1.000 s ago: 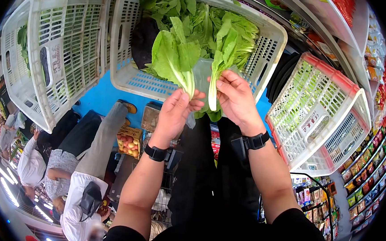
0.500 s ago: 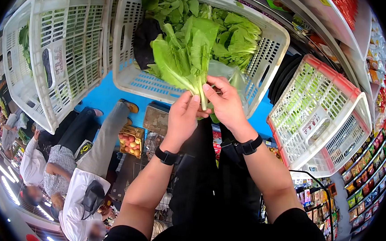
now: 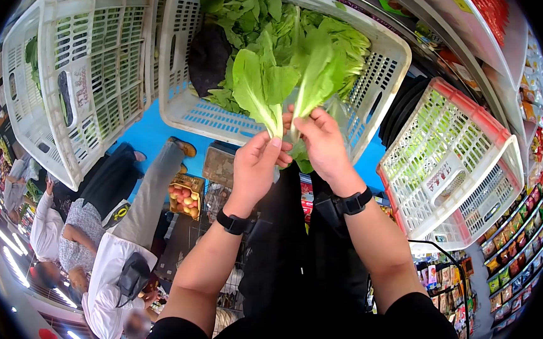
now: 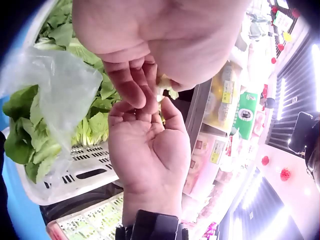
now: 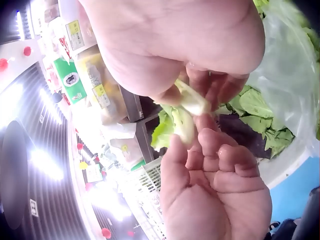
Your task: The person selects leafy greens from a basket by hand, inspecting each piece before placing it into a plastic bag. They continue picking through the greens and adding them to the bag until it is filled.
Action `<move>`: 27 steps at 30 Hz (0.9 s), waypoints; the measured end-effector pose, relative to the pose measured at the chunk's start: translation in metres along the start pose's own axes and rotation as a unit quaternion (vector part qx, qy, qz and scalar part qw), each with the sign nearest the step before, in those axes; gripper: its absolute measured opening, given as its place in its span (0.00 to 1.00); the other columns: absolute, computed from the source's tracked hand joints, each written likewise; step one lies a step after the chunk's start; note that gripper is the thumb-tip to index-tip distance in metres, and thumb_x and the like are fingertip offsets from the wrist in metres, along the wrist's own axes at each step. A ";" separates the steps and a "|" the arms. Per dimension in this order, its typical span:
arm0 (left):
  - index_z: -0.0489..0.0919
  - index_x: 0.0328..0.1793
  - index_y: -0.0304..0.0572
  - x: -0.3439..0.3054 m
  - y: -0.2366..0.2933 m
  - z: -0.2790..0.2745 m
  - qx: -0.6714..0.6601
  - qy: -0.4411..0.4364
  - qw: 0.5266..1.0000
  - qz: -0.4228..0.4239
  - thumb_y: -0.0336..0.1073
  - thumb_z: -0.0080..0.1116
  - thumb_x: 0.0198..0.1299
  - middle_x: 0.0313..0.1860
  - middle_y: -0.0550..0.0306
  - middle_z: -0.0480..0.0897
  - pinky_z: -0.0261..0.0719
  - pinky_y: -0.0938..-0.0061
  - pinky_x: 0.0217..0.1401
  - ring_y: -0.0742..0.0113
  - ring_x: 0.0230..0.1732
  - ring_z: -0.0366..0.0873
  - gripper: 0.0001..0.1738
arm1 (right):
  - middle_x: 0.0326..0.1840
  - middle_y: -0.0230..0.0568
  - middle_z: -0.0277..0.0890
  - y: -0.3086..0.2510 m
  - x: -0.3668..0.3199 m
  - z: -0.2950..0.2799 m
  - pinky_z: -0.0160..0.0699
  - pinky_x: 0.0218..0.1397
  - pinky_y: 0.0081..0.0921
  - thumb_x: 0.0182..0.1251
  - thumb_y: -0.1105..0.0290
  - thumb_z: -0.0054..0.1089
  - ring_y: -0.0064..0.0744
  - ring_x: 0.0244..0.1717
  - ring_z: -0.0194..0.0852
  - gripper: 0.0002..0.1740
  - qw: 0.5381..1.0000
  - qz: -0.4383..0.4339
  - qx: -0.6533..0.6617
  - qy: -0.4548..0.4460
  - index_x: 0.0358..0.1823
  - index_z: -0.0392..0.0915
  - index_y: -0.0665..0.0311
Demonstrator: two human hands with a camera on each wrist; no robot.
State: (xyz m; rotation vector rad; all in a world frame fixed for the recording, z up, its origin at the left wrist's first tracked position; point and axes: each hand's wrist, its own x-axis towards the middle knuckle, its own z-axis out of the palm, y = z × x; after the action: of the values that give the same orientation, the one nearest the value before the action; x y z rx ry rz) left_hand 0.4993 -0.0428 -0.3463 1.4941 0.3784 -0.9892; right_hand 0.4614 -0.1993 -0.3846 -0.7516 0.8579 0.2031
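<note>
In the head view my left hand pinches the pale stem base of a leafy green, leaves pointing up and away. Beside it, my right hand pinches a second leafy green, blurred at its leaves. The two hands are close together, with the stems side by side. A clear plastic bag with greens hangs beyond the hands in the left wrist view. In the right wrist view a cut stem end shows between the fingers of the upper hand.
Below the hands, a white crate holds heaped greens and a dark bundle. More crates stand left and right. Several people are at the lower left, near a box of round fruit. Packaged-goods shelves line the right.
Both hands came together half a second ago, their greens overlapping, and have since parted slightly. The right-hand green has swung right, away from the left one. Each hand keeps its grip.
</note>
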 end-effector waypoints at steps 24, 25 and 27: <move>0.79 0.61 0.38 -0.003 -0.008 0.011 -0.232 -0.006 0.973 -0.021 0.35 0.55 0.82 0.50 0.52 0.89 0.84 0.75 0.46 0.71 0.43 0.86 0.11 | 0.47 0.24 0.83 -0.035 0.007 0.004 0.80 0.52 0.30 0.75 0.78 0.63 0.21 0.49 0.81 0.07 0.977 -0.122 0.168 0.053 0.42 0.79 0.53; 0.79 0.61 0.39 -0.003 -0.009 0.012 -0.250 -0.010 0.968 -0.016 0.36 0.55 0.82 0.51 0.52 0.89 0.84 0.75 0.47 0.71 0.43 0.86 0.11 | 0.46 0.24 0.82 -0.039 0.005 0.004 0.79 0.52 0.30 0.75 0.78 0.65 0.21 0.48 0.80 0.08 0.978 -0.111 0.162 0.069 0.42 0.78 0.54; 0.79 0.61 0.38 -0.003 -0.008 0.013 -0.258 -0.011 0.966 -0.016 0.36 0.55 0.82 0.50 0.53 0.89 0.84 0.75 0.47 0.71 0.43 0.86 0.11 | 0.45 0.24 0.80 -0.042 0.003 0.004 0.78 0.51 0.29 0.74 0.78 0.66 0.21 0.48 0.79 0.09 0.979 -0.100 0.155 0.085 0.42 0.76 0.54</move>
State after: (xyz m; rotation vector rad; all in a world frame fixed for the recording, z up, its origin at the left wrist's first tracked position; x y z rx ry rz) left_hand 0.4871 -0.0521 -0.3477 1.0061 0.5958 -0.8494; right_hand 0.4844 -0.2275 -0.3632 -0.5626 0.9434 -0.1746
